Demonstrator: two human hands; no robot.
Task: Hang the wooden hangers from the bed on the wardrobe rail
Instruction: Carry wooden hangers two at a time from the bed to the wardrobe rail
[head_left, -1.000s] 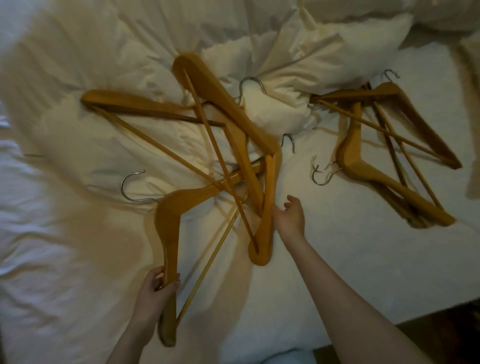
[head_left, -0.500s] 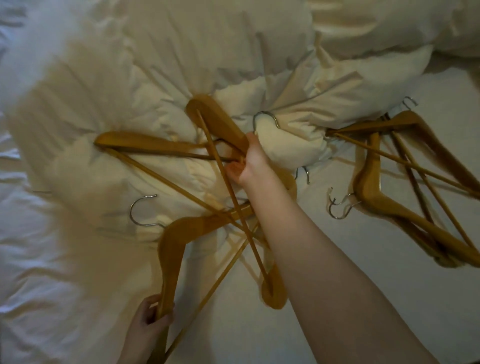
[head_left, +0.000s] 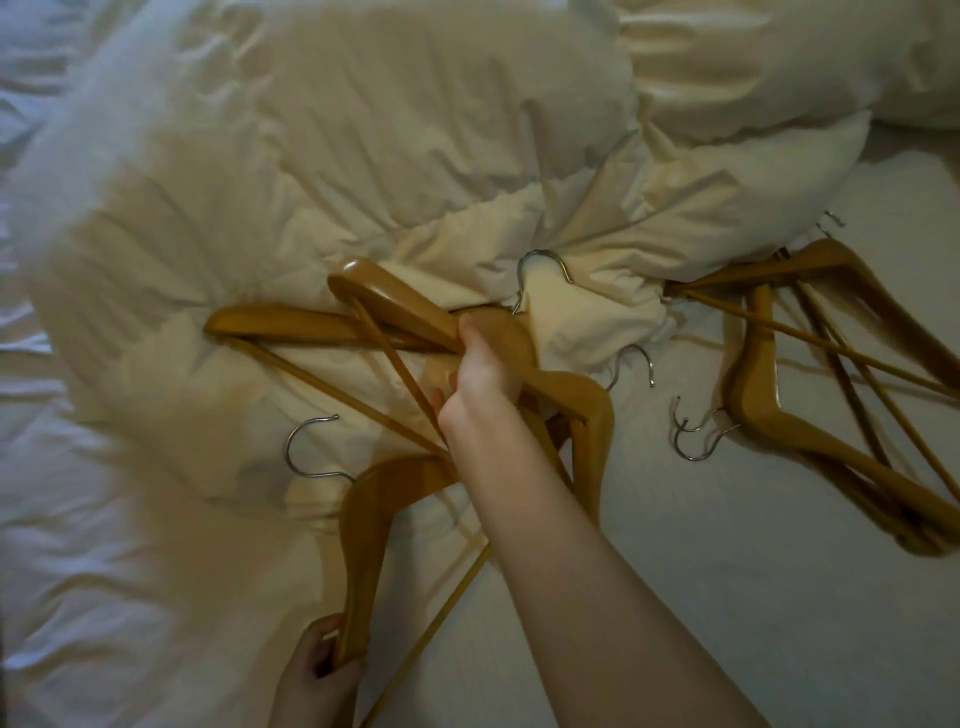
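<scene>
we see our right hand (head_left: 480, 374) reaching out over the bed (head_left: 701, 597), fingers curled shut around the neck of a wooden hanger (head_left: 410, 312) in the middle pile, just below its metal hook (head_left: 540, 270). that hanger lies across a second one (head_left: 291, 325) pointing toward nine o'clock, and their thin bars cross under our wrist. our left hand (head_left: 317, 670), at six o'clock near the bottom edge, is closed around the lower arm tip of another hanger (head_left: 374, 514), whose hook (head_left: 306, 449) curls out toward nine o'clock. all three rest partly on the rumpled cream duvet (head_left: 311, 156) and partly on the flat sheet.

at three o'clock, well apart from the hands, a second heap of hangers (head_left: 810, 405) lies on the sheet, untouched, with two hooks (head_left: 693, 436) side by side on its left edge and a small hook at its top against the duvet. how many hangers are stacked there we cannot tell. a pillow (head_left: 805, 52) sits at one o'clock.
</scene>
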